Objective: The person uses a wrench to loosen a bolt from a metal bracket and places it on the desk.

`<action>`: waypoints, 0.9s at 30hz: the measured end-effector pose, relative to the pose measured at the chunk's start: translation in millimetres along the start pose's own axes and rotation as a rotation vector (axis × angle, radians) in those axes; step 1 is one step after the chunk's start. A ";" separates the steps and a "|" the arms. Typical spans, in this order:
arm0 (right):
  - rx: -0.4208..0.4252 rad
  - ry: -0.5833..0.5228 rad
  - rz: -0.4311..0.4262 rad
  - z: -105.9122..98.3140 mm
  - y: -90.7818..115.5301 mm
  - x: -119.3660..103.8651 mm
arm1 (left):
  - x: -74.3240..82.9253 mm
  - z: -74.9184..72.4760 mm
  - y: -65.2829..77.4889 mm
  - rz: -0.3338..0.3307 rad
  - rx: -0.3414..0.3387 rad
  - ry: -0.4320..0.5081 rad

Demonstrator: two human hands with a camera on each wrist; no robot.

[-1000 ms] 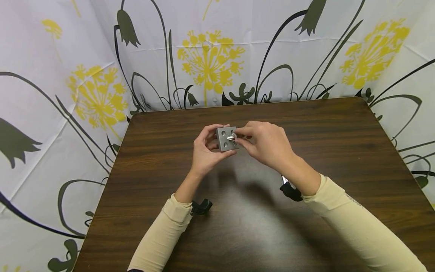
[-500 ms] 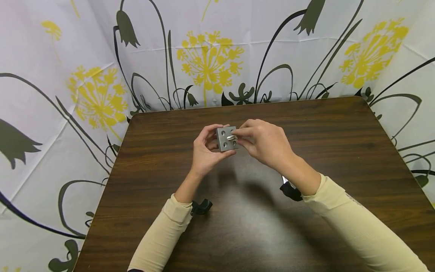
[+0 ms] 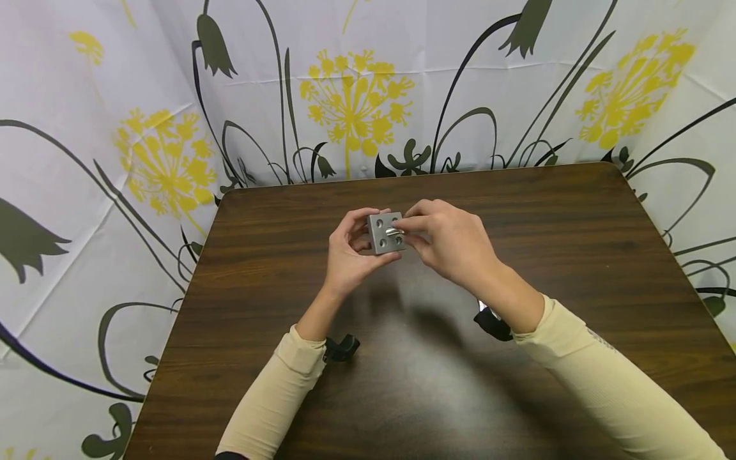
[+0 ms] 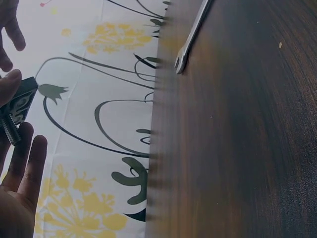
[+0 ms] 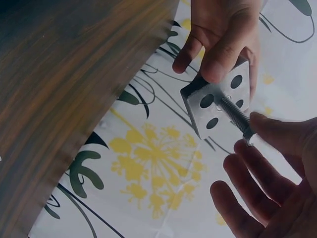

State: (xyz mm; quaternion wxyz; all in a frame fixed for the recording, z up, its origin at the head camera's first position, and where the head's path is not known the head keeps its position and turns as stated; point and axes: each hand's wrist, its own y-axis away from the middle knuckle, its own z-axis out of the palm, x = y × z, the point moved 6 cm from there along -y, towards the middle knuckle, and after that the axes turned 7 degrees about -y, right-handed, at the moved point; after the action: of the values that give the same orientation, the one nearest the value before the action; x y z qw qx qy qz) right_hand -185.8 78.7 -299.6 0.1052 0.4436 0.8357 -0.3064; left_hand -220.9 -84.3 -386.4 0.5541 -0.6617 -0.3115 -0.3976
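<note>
A square grey metal plate (image 3: 379, 232) with round holes near its corners is held up above the table. My left hand (image 3: 345, 259) grips it by its edges, thumb along the lower side in the head view. From the middle of the plate's face sticks a threaded bolt (image 5: 235, 114), pointing towards my right hand (image 3: 454, 239). The right thumb and forefinger pinch the bolt's outer end, which they partly hide. In the right wrist view the other right fingers (image 5: 235, 208) are spread loosely. Part of the plate (image 4: 24, 99) shows at the left wrist view's edge.
A metal wrench (image 4: 192, 39) lies on the dark wood-grain table (image 3: 276, 255). Behind the table hangs a white curtain (image 3: 259, 96) with yellow and grey flowers. A black wrist mount (image 3: 342, 349) sits at the left wrist, another black mount (image 3: 492, 324) at the right.
The right thumb and forefinger have shifted slightly on the bolt's end. The plate has moved up a touch in the head view; the left hand keeps its grip.
</note>
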 end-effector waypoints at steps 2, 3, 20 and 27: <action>0.021 0.001 -0.010 -0.8 -0.3 -0.6 | 0.1 -0.5 -0.4 0.004 0.002 -0.001; 0.035 -0.001 -0.002 -1.4 -0.7 -0.2 | 0.3 -0.8 -0.5 0.008 0.004 -0.004; 0.041 -0.037 0.066 -1.1 -1.9 7.5 | 2.7 -1.3 -0.5 0.030 0.012 -0.012; 0.014 -0.045 -0.002 0.3 -0.8 4.9 | 1.7 -1.0 0.4 0.013 0.016 -0.003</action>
State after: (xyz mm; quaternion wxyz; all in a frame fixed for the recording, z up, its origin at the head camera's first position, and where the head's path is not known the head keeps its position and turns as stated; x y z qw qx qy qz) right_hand -189.3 81.5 -301.6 0.1207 0.4362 0.8314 -0.3225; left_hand -219.9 -85.4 -385.0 0.5613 -0.6600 -0.3111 -0.3905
